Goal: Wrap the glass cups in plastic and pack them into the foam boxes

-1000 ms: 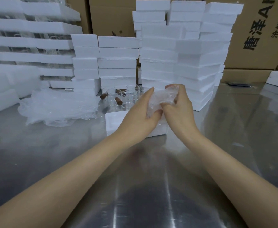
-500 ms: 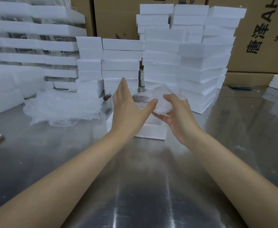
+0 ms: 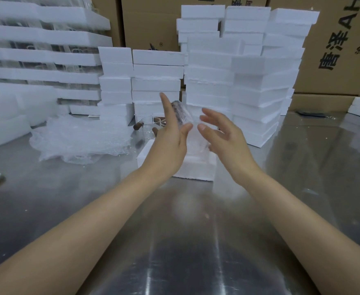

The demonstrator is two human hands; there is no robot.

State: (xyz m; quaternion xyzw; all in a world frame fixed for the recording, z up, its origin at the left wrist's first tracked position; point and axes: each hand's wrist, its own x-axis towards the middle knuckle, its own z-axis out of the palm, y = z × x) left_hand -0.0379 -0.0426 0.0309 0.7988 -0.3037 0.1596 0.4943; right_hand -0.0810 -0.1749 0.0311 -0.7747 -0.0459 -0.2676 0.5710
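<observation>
Wrapping looks nearly done: the left hand [image 3: 166, 141] and right hand [image 3: 223, 137], fingers straight, press the wrapped cup [image 3: 182, 114] between them. Next, it needs seating in the foam box [image 3: 198, 169] just below them.

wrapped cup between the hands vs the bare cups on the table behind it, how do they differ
The wrapped cup is sheathed in cloudy plastic; the bare cups are clear glass. The wrapped cup hangs tilted between the left hand and right hand; the bare cups stand upright on the steel table. Both show brown handles.
</observation>
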